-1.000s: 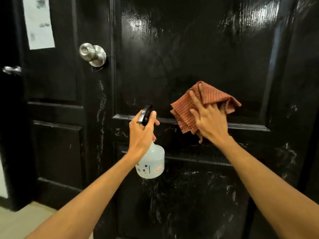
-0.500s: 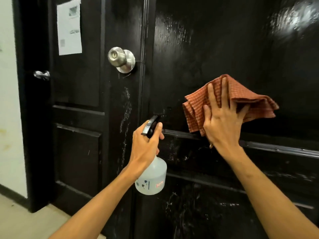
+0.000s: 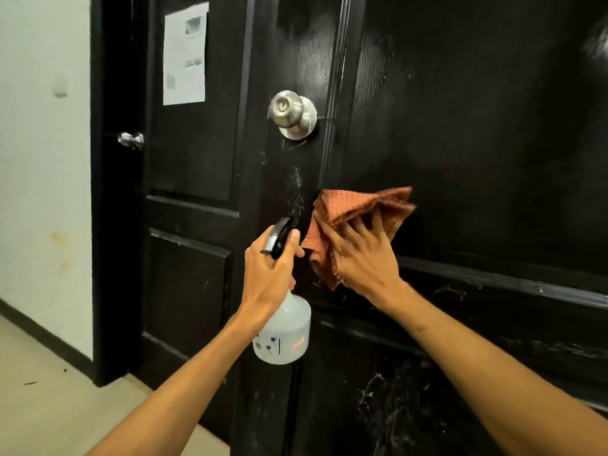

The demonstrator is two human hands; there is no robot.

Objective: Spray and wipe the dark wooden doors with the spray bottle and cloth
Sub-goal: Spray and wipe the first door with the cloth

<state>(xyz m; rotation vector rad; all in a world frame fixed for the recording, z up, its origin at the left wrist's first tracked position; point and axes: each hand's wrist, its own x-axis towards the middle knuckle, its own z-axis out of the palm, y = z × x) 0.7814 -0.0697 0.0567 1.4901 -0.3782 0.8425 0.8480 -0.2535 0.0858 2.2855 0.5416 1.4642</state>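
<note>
Both forearms entered from the bottom edge, cut off below the elbows. The left hand point(image 3: 269, 274) gripped the neck of the spray bottle point(image 3: 284, 334), its fingers curled round it and the thumb up beside the black spray head. The trigger side and most of the fingers were hidden behind the hand, so the nozzle could not be made out. The bottle's cloudy white body hung below the wrist with small marks on it too fine to read, in front of the seam between the two doors. Just to its right, the right hand point(image 3: 362, 258) pressed the orange checked cloth point(image 3: 358, 205) flat against the right door point(image 3: 477, 143). Its fingers were spread apart, with the tips lost under a fold of the fabric. The cloth lay crumpled near that door's left edge, just above the raised horizontal rail, and one corner hung down behind the palm. The glossy black panel was streaked with pale smears below the rail, and its upper right was blurred. The left door point(image 3: 194, 268) carried a round metal knob point(image 3: 291, 113) near its right edge and a white paper sheet point(image 3: 185, 55) with illegible print on its upper panel. A small metal fitting point(image 3: 131, 139) sat on the dark frame further left. Beyond stood a pale wall point(image 3: 42, 159) with faint stains, a dark baseboard point(image 3: 46, 337) and a light floor point(image 3: 49, 406).
</note>
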